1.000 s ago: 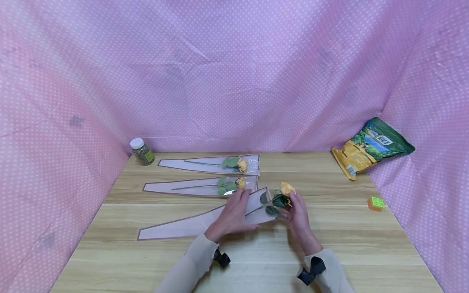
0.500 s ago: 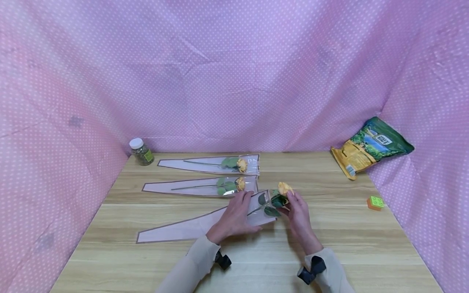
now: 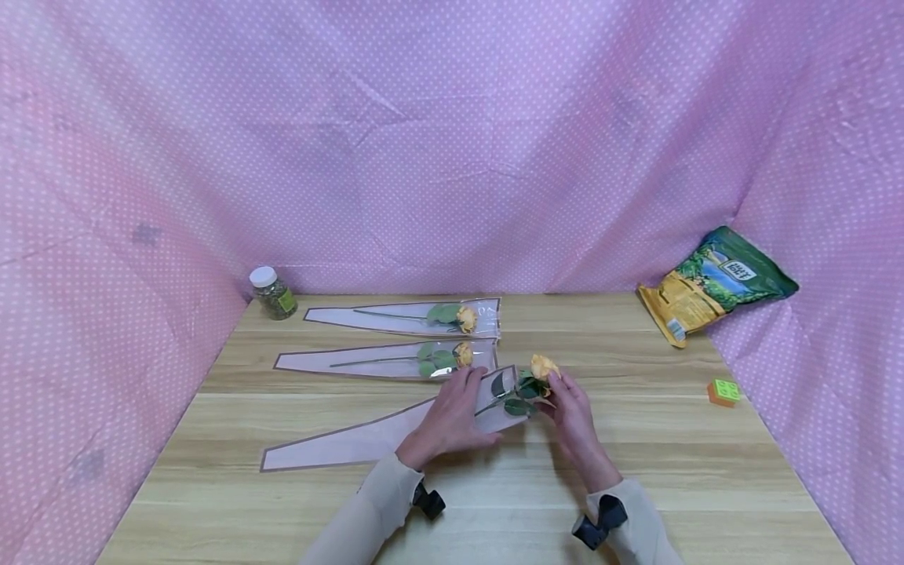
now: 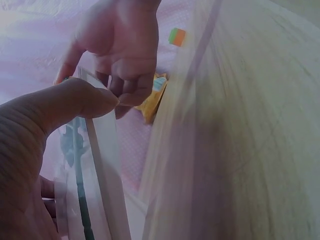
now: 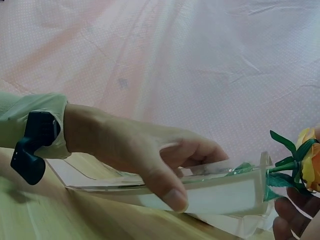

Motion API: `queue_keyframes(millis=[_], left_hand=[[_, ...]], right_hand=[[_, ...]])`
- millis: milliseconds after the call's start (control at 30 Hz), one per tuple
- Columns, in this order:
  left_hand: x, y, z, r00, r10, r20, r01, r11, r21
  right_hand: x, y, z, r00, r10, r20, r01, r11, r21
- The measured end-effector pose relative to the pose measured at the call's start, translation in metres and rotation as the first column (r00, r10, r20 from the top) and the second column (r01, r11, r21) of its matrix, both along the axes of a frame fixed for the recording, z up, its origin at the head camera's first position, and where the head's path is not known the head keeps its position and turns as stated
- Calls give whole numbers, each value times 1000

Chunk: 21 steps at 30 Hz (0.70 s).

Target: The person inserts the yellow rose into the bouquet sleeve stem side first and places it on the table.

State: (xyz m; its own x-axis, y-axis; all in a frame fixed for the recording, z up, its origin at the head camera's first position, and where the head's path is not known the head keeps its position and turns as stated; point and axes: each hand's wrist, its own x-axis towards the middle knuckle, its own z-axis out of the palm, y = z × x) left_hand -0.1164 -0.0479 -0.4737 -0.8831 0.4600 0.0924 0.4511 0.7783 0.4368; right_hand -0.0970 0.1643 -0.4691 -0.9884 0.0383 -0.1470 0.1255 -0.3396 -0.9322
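My left hand (image 3: 449, 416) grips a long tapered flower sleeve (image 3: 346, 441), thumb on the near edge and fingers on the far edge. The sleeve has a clear front, a whitish back and a dark border; its wide end is raised off the table. A yellow-orange rose (image 3: 543, 366) lies partly inside, its stem (image 4: 80, 185) and some leaves within the sleeve. The bloom stands outside the sleeve's mouth. My right hand (image 3: 575, 420) holds the rose just under the bloom; in the right wrist view its fingers (image 5: 287, 217) are partly cut off by the frame.
Two filled sleeves, a back one (image 3: 339, 315) and a middle one (image 3: 304, 361), lie flat behind my hands, each with a rose. A white-lidded jar (image 3: 274, 294) stands back left. At right are a green-and-yellow bag (image 3: 716, 282) and a toy block (image 3: 723, 392). Pink cloth surrounds the wooden table.
My right hand and the rose have shifted slightly left, the leaves going a little deeper into the sleeve. The sleeve's narrow end has slid slightly left and nearer; my left hand has barely moved.
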Motion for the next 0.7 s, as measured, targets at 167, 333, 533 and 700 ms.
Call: queue_keyframes(millis=[167, 333, 533, 700], left_hand=[[-2, -1, 0, 1000, -7, -28, 7, 1000, 11], [-1, -2, 1, 1000, -9, -30, 10, 1000, 16], [-1, -2, 2, 1000, -6, -23, 6, 1000, 19], [-1, -3, 4, 1000, -12, -29, 13, 999, 34]], right_hand=[[0, -4, -2, 999, 12, 50, -15, 998, 55], [2, -7, -4, 999, 4, 51, -8, 997, 82], [2, -11, -4, 998, 25, 55, -32, 991, 129], [1, -12, -4, 998, 41, 55, -49, 985, 163]])
